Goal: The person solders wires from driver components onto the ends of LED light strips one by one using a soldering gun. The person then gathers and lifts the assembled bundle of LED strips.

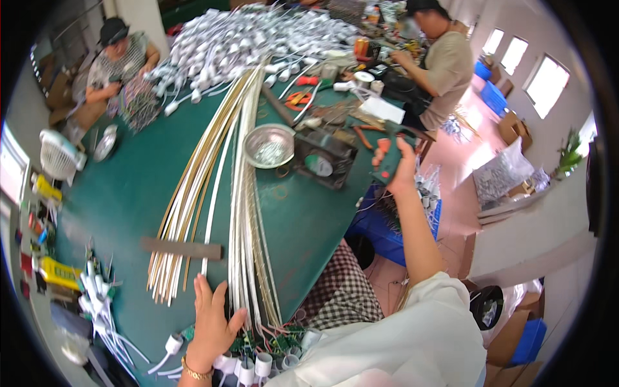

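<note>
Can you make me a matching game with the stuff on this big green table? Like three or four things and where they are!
Things:
1. Left hand
2. Right hand
3. Metal bowl
4. White desk fan

Places:
A. near the table's left edge
B. wrapped around a green power tool
C. flat by the near ends of the long white strips
D. mid-table, just right of the strips

Pairs: 1-C, 2-B, 3-D, 4-A
</note>
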`<state>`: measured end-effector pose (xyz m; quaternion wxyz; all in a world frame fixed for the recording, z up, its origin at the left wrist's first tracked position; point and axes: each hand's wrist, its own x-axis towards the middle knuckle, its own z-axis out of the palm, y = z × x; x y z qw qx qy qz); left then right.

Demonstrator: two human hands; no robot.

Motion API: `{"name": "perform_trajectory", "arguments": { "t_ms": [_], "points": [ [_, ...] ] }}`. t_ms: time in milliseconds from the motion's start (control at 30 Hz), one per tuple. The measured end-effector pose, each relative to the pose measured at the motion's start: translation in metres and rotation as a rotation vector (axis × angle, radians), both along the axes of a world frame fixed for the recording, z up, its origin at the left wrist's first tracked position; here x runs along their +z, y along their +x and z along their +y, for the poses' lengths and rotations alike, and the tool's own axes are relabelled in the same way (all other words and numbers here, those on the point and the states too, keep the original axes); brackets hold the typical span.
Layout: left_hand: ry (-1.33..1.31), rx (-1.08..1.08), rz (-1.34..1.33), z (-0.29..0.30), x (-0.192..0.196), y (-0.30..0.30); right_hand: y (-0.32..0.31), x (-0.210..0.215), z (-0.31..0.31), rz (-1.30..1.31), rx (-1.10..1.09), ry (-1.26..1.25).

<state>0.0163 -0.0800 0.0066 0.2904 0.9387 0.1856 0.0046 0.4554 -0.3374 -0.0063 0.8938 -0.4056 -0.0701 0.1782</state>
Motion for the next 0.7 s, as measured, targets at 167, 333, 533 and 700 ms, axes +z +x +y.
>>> {"name": "perform_trajectory", "arguments": {
  "t_ms": [167,333,533,700],
  "points": [
    [0.107,0.057,-0.151,-0.002,-0.011,0.002,0.045,-0.005,0.016,0.011,0.028,0.055],
    [0.251,0.053,-0.188,-0.001,-0.003,0.008,0.08,-0.014,0.029,0.198,0.015,0.326],
    [0.262,0.057,-0.191,0.003,-0.002,0.012,0.127,-0.02,0.037,0.413,0.087,0.241],
    [0.131,0.128,-0.227,0.002,0.0,0.007,0.136,-0.011,0.036,0.462,0.391,0.055]
  ]
}}
